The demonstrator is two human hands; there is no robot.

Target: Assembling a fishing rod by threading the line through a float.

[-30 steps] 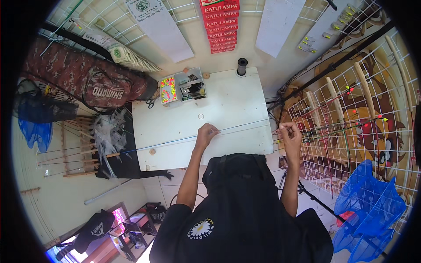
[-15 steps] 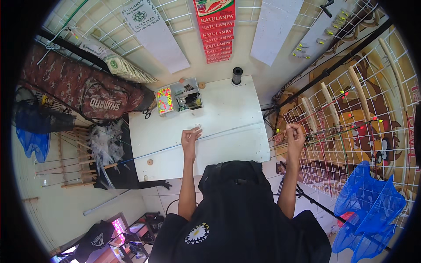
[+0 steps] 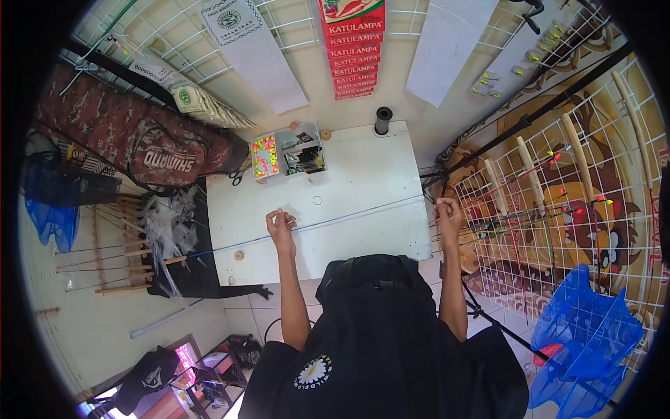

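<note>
A slim blue rod (image 3: pixel 349 218) with a wooden handle (image 3: pixel 176 260) slants across the white table (image 3: pixel 363 164), its thin end toward the right edge. Over the rod's middle, my left hand (image 3: pixel 282 223) is raised with fingers curled into a pinch. My right hand (image 3: pixel 449 211) pinches near the rod's thin end, by the table's right edge. Whatever either pinch holds is too fine to make out; a thread or line cannot be confirmed. A small ring (image 3: pixel 317 200) shows on the tabletop between my hands.
At the back left stands an open box (image 3: pixel 301 150) with bright beads and packets; scissors (image 3: pixel 237 179) lie beside it. A dark spool (image 3: pixel 382 120) stands at the back right. A wire rack (image 3: pixel 558 174) with rods rises on the right, with blue nets (image 3: pixel 583 342) nearer me.
Both hands have shifted left, the left one also slightly toward me. Their fingers stay pinched. The small ring, partly behind my left fingers before, now shows fully. The view has tilted slightly.
</note>
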